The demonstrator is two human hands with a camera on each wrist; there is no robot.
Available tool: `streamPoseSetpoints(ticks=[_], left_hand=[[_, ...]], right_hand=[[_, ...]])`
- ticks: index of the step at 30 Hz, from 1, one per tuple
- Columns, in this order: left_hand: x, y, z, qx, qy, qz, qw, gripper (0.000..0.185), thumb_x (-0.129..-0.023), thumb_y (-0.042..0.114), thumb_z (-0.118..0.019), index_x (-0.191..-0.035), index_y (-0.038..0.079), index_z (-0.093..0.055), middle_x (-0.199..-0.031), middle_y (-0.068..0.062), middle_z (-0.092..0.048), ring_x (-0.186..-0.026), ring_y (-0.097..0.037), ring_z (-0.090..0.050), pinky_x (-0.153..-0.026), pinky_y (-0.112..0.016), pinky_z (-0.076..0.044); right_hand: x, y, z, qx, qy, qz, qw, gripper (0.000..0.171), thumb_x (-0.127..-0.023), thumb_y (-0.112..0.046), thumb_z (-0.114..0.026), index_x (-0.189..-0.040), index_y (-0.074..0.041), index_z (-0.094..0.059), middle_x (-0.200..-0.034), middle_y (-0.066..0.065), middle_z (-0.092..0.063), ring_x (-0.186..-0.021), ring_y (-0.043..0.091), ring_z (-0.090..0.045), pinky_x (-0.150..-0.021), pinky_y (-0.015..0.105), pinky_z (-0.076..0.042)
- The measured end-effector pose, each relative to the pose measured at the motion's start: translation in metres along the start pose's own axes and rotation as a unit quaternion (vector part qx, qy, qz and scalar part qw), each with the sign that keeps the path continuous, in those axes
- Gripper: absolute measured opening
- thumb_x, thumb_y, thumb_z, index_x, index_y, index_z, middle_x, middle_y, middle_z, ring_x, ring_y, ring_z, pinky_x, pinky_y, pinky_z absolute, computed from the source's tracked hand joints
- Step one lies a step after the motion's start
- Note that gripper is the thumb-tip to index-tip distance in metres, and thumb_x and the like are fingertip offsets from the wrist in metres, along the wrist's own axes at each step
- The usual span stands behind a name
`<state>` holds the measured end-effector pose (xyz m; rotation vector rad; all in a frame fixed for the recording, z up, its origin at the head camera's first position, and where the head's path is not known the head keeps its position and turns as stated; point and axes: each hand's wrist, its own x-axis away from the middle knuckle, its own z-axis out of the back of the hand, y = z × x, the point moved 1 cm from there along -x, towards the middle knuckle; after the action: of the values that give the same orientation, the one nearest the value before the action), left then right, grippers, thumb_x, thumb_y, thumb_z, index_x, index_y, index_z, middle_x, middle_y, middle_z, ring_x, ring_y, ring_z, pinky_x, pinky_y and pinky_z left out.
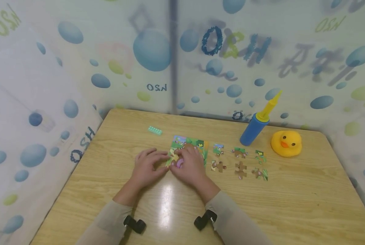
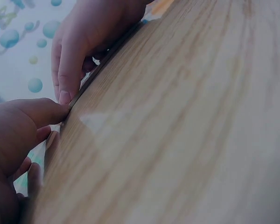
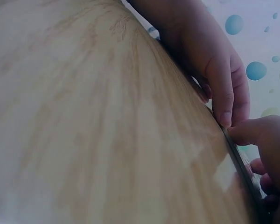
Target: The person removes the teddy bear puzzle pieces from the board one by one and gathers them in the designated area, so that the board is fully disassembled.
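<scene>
A flat, colourful jigsaw board [image 1: 179,139] lies on the table, its middle and lower part covered by my hands. My left hand [image 1: 148,168] is at its left edge, fingers spread and lightly bent, with the thumb at the near-left corner. Across the board reaches my right hand [image 1: 191,166], its fingers over the picture and its thumb at that same corner. Both thumb tips meet at the board's thin edge in the left wrist view. Right of the board lie loose jigsaw pieces in two rows, among them a blue-and-green piece [image 1: 218,148] and a brown piece [image 1: 240,170].
A blue hand pump [image 1: 253,131] with a yellow top stands at the back right, beside a yellow rubber duck [image 1: 286,143]. A small mint-green studded block [image 1: 155,130] lies behind the left hand. Patterned curtains [image 1: 152,51] surround the wooden table [image 1: 292,204].
</scene>
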<state>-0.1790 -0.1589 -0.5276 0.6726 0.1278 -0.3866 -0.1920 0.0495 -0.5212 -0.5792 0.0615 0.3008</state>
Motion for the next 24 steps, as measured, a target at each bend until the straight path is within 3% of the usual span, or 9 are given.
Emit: streamPoseSetpoints(ticks=[14,18,24], left_hand=[[-0.0001,0.0004,-0.0001,0.005,-0.001,-0.006,1.0,0.039,-0.085,0.029,-0.089,-0.122,0.024,-0.079,-0.145,0.003,-0.067,-0.145,-0.04,-0.045,-0.118,-0.07,-0.018],[-0.0004,-0.0014,-0.0008,0.002,-0.002,-0.007,1.0,0.039,-0.085,0.029,-0.089,-0.122,0.024,-0.079,-0.145,0.003,-0.067,-0.145,-0.039,-0.045,-0.117,-0.07,-0.018],[-0.0002,-0.0022,-0.0005,-0.002,-0.01,0.003,0.9999,0.039,-0.086,0.033,-0.088,-0.122,0.024,-0.079,-0.145,0.006,-0.067,-0.146,-0.037,-0.044,-0.118,-0.068,-0.019]], right_hand=[[-0.0034,0.002,0.0037,-0.024,-0.033,0.0,0.999,0.057,-0.087,-0.05,-0.081,-0.131,-0.017,-0.072,-0.128,0.0,-0.07,-0.15,0.029,-0.042,-0.13,0.05,-0.014],[-0.0041,0.0027,0.0048,-0.036,-0.029,0.006,0.999,0.056,-0.084,-0.048,-0.086,-0.128,-0.017,-0.073,-0.118,-0.001,-0.069,-0.144,0.029,-0.048,-0.129,0.049,-0.017],[-0.0039,0.005,0.0018,-0.05,0.003,0.026,0.998,0.05,-0.082,-0.044,-0.09,-0.121,-0.019,-0.072,-0.122,-0.003,-0.066,-0.137,0.026,-0.053,-0.126,0.05,-0.025]])
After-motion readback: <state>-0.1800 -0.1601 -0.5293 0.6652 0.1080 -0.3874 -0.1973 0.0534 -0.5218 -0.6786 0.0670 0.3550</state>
